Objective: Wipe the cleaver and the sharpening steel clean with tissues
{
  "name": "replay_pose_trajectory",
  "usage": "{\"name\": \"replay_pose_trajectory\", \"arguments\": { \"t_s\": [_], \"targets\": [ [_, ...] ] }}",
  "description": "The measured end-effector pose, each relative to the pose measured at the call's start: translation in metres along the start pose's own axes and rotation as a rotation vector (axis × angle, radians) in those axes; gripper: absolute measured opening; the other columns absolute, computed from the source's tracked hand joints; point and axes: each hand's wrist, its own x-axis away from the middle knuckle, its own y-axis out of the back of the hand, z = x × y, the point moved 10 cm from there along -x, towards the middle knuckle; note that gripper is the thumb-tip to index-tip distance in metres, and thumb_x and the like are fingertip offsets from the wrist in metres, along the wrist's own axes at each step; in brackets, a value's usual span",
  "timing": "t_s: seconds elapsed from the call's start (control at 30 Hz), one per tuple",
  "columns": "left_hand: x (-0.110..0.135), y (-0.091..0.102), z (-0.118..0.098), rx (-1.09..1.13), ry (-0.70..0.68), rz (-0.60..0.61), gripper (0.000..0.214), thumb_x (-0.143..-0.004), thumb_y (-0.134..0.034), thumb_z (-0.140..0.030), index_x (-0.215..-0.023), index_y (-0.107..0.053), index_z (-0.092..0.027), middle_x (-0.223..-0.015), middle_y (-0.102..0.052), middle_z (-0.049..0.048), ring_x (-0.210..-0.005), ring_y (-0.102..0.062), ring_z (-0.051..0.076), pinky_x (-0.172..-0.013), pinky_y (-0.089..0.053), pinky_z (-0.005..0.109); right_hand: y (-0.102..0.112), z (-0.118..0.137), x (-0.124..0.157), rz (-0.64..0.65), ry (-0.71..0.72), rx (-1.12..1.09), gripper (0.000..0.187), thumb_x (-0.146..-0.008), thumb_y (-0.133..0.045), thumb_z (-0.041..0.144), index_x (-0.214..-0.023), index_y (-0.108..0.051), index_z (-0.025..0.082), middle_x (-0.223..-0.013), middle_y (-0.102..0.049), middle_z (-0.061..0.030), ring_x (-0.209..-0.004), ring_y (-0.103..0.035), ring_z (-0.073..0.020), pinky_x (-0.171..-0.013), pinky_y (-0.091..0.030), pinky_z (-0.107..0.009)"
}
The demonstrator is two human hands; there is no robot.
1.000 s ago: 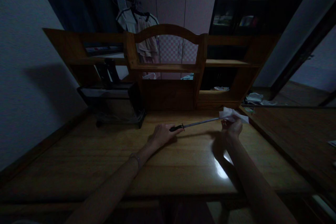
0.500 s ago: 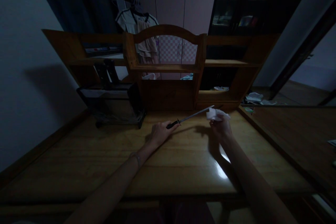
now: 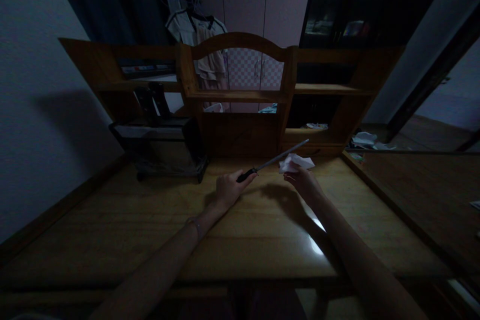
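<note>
My left hand is closed round the black handle of a long thin steel rod, which slants up to the right above the wooden desk. My right hand pinches a crumpled white tissue close under the rod, about two thirds of the way along it. Whether the tissue touches the metal is unclear in the dim light.
A dark knife block rack stands at the desk's back left. A wooden shelf unit runs along the back edge. A second wooden surface adjoins on the right, with white scraps at its far corner.
The rod's tip has swung upward and its angle has steepened. My right hand with the tissue has moved left along the rod from its tip toward the handle.
</note>
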Motion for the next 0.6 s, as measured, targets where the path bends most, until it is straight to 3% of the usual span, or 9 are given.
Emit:
{"name": "replay_pose_trajectory", "arguments": {
  "t_s": [0.07, 0.17, 0.37, 0.6],
  "targets": [
    [-0.001, 0.005, 0.002, 0.014, 0.003, -0.037, 0.052, -0.084, -0.048, -0.066, -0.068, -0.064, -0.019, -0.060, -0.062, 0.0011, -0.055, -0.054, 0.013, -0.055, -0.026, 0.025, -0.005, 0.001, 0.001, 0.044, 0.016, 0.075, 0.024, -0.076, -0.074, 0.031, -0.094, -0.065, 0.019, -0.085, -0.069, -0.0054, -0.068, -0.065, -0.0176, -0.062, -0.056, -0.028],
    [-0.001, 0.009, 0.002, 0.016, -0.016, -0.070, 0.052, -0.085, -0.048, -0.065, -0.066, -0.062, -0.019, -0.059, -0.061, 0.0007, -0.054, -0.053, 0.012, -0.054, -0.026, 0.025, -0.019, -0.010, 0.007, 0.139, -0.069, 0.158, 0.028, -0.077, -0.075, 0.033, -0.098, -0.064, 0.018, -0.089, -0.069, -0.0076, -0.069, -0.066, -0.0196, -0.061, -0.057, -0.030],
    [0.006, -0.003, -0.015, -0.030, -0.152, -0.015, 0.049, -0.085, -0.049, -0.064, -0.076, -0.067, -0.020, -0.066, -0.068, 0.0036, -0.060, -0.059, 0.015, -0.056, -0.028, 0.026, -0.060, -0.010, 0.033, 0.376, -0.081, 0.190, 0.034, -0.077, -0.076, 0.032, -0.106, -0.065, 0.016, -0.106, -0.068, -0.0106, -0.092, -0.067, -0.0240, -0.081, -0.057, -0.035],
    [0.009, -0.007, -0.021, -0.025, -0.202, 0.022, 0.048, -0.086, -0.048, -0.063, -0.080, -0.069, -0.020, -0.069, -0.069, 0.0044, -0.063, -0.061, 0.016, -0.059, -0.032, 0.026, -0.066, -0.005, 0.038, 0.418, -0.065, 0.165, 0.028, -0.080, -0.074, 0.033, -0.100, -0.068, 0.015, -0.105, -0.069, -0.0113, -0.094, -0.066, -0.0223, -0.091, -0.053, -0.036]
  ]
}}
